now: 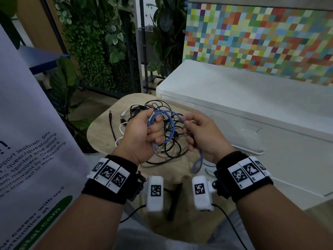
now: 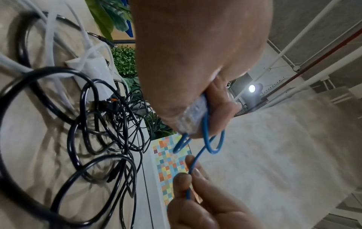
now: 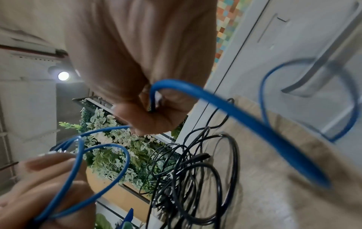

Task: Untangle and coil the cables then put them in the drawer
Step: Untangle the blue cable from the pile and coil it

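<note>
My left hand [image 1: 155, 127] grips several loops of a blue network cable [image 1: 167, 111] above the table, and the cable's clear plug [image 1: 155, 148] sticks out below the fist. To its right, my right hand [image 1: 186, 123] pinches the same blue cable between thumb and forefinger. The free tail [image 1: 198, 163] hangs in a loop under that hand. In the left wrist view the plug [image 2: 192, 117] lies against the palm and the right hand's fingertips [image 2: 184, 178] pinch the strand. Under both hands lies a tangle of black cables [image 1: 171, 141] mixed with white cables [image 1: 121, 129].
The cables rest on a small round wooden table [image 1: 100, 129]. A white cabinet [image 1: 252, 98] with drawer fronts and a recessed handle [image 1: 252, 128] stands to the right. A printed banner [image 1: 27, 141] stands on the left, with plants [image 1: 100, 51] behind the table.
</note>
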